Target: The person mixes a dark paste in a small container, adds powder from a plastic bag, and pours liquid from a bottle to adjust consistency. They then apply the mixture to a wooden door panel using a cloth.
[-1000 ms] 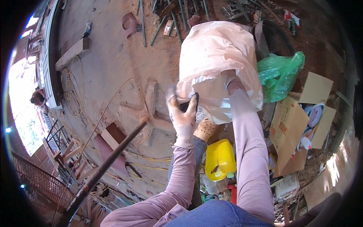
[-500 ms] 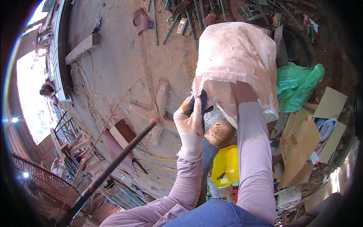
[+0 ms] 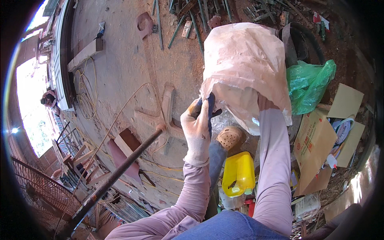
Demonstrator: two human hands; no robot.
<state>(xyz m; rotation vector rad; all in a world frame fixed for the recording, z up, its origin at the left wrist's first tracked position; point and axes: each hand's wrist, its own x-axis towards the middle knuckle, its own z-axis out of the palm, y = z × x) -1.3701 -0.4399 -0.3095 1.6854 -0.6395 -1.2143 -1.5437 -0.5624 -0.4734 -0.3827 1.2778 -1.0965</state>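
A large, pale, crinkled sack (image 3: 245, 56) stands in front of me, with its mouth toward me. My left hand (image 3: 197, 125), in a white knit glove with dark, stained fingertips, is closed on the left edge of the sack's mouth. My right forearm (image 3: 274, 148), in a pinkish sleeve, reaches into the opening. The right hand itself is hidden inside the sack, so its fingers and anything in them do not show. Below the mouth is my foot in a tan clog (image 3: 230, 139).
A cut-open yellow jug (image 3: 239, 170) lies between my arms. To the right are a green plastic bag (image 3: 310, 86) and an open cardboard box (image 3: 316, 144). A fan-like metal stand (image 3: 154, 120) with a long pole and a loose cord lies left. Metal strips (image 3: 196, 28) litter the far floor.
My right arm has gone deeper into the sack, and the hand is now out of sight. The left hand keeps its hold on the edge. The view has shifted slightly.
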